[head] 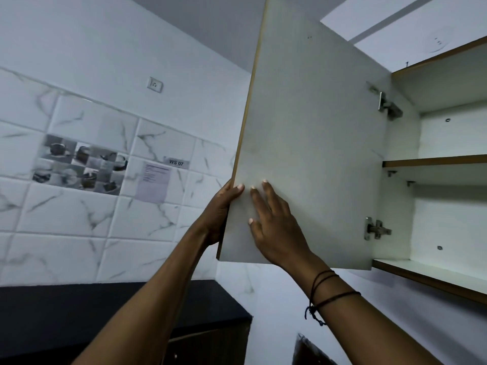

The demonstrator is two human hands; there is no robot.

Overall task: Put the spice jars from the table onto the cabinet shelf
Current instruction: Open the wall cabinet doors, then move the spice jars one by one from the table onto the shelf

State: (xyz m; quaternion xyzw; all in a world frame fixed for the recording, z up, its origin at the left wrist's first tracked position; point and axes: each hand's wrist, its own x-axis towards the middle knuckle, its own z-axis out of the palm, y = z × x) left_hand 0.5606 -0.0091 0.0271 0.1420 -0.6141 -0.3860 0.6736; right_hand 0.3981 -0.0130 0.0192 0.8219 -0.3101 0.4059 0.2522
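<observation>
no spice jars show here, and the table is out of view. the cabinet shelf [434, 162] lies bare inside, to the right of the open door [311, 143]. the left hand [221, 206] grips the door's free edge near its lower corner, thumb on the inner face, fingers wrapped behind, likely to steer the swing. the right hand [274, 222] lies flat on the inner face beside it, fingers straight and spread, seemingly steadying the door so the shelf is reachable.

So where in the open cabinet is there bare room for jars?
The middle shelf and the bottom shelf both show bare board right of the hinges. The left hand grips the door edge; the right hand lies flat on it.
</observation>
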